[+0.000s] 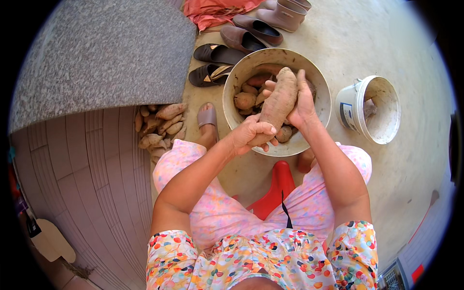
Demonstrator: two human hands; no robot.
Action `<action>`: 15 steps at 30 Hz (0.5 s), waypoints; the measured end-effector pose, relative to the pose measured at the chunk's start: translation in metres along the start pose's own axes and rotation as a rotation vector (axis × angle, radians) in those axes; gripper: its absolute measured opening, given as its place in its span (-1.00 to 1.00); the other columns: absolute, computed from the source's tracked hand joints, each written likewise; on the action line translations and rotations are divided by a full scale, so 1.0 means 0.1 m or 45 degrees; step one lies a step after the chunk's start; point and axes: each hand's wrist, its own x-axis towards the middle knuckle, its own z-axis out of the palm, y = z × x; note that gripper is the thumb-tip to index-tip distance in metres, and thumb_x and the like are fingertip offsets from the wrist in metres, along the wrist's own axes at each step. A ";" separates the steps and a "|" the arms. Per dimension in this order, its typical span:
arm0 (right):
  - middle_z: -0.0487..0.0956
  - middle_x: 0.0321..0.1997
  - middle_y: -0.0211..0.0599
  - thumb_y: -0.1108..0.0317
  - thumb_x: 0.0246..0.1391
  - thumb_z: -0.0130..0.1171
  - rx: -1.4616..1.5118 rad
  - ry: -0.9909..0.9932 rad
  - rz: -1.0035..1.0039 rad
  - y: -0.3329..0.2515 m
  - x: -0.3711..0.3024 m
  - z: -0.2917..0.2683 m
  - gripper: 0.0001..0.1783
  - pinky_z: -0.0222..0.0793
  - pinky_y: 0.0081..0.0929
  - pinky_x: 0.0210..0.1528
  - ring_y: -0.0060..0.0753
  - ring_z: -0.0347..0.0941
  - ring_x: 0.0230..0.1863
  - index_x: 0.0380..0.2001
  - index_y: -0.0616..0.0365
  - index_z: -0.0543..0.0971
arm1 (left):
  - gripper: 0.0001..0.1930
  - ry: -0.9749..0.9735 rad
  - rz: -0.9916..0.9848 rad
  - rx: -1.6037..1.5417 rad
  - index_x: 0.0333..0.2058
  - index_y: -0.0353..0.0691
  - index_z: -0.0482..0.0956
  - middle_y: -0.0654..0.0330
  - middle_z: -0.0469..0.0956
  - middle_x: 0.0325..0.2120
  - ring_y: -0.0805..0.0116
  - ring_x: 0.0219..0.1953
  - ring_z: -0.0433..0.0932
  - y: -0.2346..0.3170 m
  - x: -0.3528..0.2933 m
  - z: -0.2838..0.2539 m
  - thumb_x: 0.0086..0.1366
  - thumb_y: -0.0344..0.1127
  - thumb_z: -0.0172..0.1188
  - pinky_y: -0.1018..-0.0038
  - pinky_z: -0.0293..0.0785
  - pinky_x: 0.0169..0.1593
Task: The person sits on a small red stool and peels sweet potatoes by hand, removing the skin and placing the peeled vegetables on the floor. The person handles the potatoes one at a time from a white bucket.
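Note:
A long, soil-dusted sweet potato (280, 100) lies slantwise between my two hands, above a wide pale tub (325, 92). My left hand (250, 134) grips its lower end, thumb on top and fingers underneath. Along the upper right side, my right hand (303, 107) holds it, fingers stretched behind and beside it. Inside the tub are several more sweet potatoes (245, 100), partly hidden by my hands and the big one.
At the left, a pile of sweet potatoes (164, 126) lies against the tiled wall. A white bucket (390, 113) with a lump inside stands at right. Beyond the tub are dark shoes (241, 38), boots (285, 15) and a red sack (212, 12). Below me is a red stool (275, 193).

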 end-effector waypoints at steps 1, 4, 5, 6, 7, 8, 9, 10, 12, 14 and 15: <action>0.45 -0.21 -0.08 -0.03 0.09 -0.04 -0.079 0.004 -0.016 0.02 0.02 -0.03 -0.47 0.42 -0.23 -0.22 -0.23 0.43 -0.28 -0.10 0.23 0.32 | -0.62 0.044 -0.003 -0.039 -0.23 -0.37 0.36 0.08 0.49 -0.53 0.37 -0.66 0.48 0.01 0.01 0.02 0.00 -0.27 0.14 0.58 0.35 -0.74; 0.47 -0.31 -0.15 0.02 0.07 0.02 -0.199 -0.006 -0.080 0.08 0.12 -0.17 -0.54 0.44 -0.29 -0.27 -0.26 0.45 -0.32 -0.15 0.19 0.35 | -0.66 -0.105 -0.168 -0.059 -0.23 -0.34 0.38 0.07 0.50 -0.50 0.36 -0.66 0.49 0.00 0.04 -0.07 0.06 -0.25 0.08 0.60 0.34 -0.77; 0.48 -0.35 -0.18 0.06 0.07 0.05 -0.221 -0.013 -0.105 0.09 0.15 -0.23 -0.58 0.46 -0.31 -0.29 -0.27 0.46 -0.33 -0.17 0.16 0.35 | -0.66 -0.099 -0.201 -0.052 -0.24 -0.33 0.39 0.06 0.50 -0.50 0.36 -0.66 0.49 0.00 0.06 -0.07 0.07 -0.22 0.08 0.60 0.32 -0.78; 0.48 -0.32 -0.15 0.04 0.09 -0.01 -0.258 0.041 -0.111 0.08 0.12 -0.18 -0.57 0.45 -0.32 -0.29 -0.28 0.45 -0.33 -0.16 0.19 0.35 | -0.66 -0.084 -0.229 -0.049 -0.25 -0.33 0.39 0.06 0.51 -0.50 0.36 -0.67 0.48 0.01 0.07 -0.08 0.09 -0.18 0.07 0.61 0.31 -0.79; 0.47 -0.30 -0.13 0.02 0.11 -0.07 -0.297 0.095 -0.117 0.05 0.09 -0.14 -0.54 0.45 -0.34 -0.29 -0.29 0.45 -0.33 -0.15 0.22 0.35 | -0.66 -0.071 -0.257 -0.047 -0.26 -0.32 0.40 0.06 0.51 -0.50 0.36 -0.67 0.48 0.02 0.07 -0.09 0.11 -0.15 0.07 0.61 0.30 -0.80; 0.47 -0.27 -0.10 0.01 0.14 -0.13 -0.336 0.149 -0.123 0.02 0.06 -0.08 -0.52 0.44 -0.35 -0.28 -0.30 0.45 -0.33 -0.14 0.25 0.35 | -0.65 -0.071 -0.277 -0.109 -0.27 -0.31 0.41 0.06 0.50 -0.51 0.37 -0.68 0.47 0.05 0.08 -0.08 0.11 -0.12 0.07 0.61 0.28 -0.82; 0.47 -0.27 -0.10 0.01 0.14 -0.15 -0.293 0.222 -0.120 -0.01 0.01 0.00 -0.52 0.45 -0.34 -0.27 -0.28 0.45 -0.32 -0.14 0.26 0.36 | -0.64 -0.069 -0.293 -0.171 -0.28 -0.29 0.42 0.05 0.50 -0.52 0.37 -0.70 0.46 0.10 0.08 -0.05 0.12 -0.08 0.06 0.61 0.26 -0.83; 0.48 -0.27 -0.11 0.01 0.15 -0.17 -0.252 0.296 -0.116 -0.05 -0.04 0.09 -0.51 0.45 -0.33 -0.27 -0.26 0.46 -0.32 -0.14 0.26 0.37 | -0.63 -0.067 -0.308 -0.234 -0.29 -0.28 0.42 0.05 0.50 -0.53 0.38 -0.71 0.45 0.13 0.07 -0.04 0.12 -0.05 0.06 0.61 0.24 -0.84; 0.49 -0.26 -0.12 0.00 0.17 -0.22 -0.212 0.391 -0.092 -0.07 -0.06 0.16 -0.49 0.46 -0.29 -0.22 -0.21 0.48 -0.27 -0.14 0.26 0.39 | -0.61 -0.104 -0.282 -0.270 -0.29 -0.27 0.42 0.04 0.49 -0.56 0.41 -0.75 0.41 0.11 0.06 -0.05 0.12 -0.01 0.07 0.62 0.21 -0.85; 0.50 -0.40 -0.12 -0.08 0.15 -0.24 -0.151 0.329 -0.104 0.00 0.12 -0.08 -0.45 0.46 -0.26 -0.34 -0.18 0.47 -0.41 -0.23 0.24 0.41 | -0.61 -0.235 -0.311 -0.385 -0.30 -0.25 0.43 0.04 0.48 -0.59 0.43 -0.79 0.38 0.04 0.10 -0.07 0.12 0.00 0.07 0.64 0.19 -0.86; 0.50 -0.47 -0.12 -0.13 0.14 -0.25 -0.129 0.285 -0.088 0.04 0.21 -0.15 -0.43 0.47 -0.25 -0.41 -0.16 0.47 -0.48 -0.27 0.23 0.42 | -0.62 -0.327 -0.339 -0.492 -0.31 -0.24 0.43 0.03 0.47 -0.60 0.44 -0.81 0.36 -0.05 0.12 -0.12 0.12 0.00 0.07 0.64 0.18 -0.86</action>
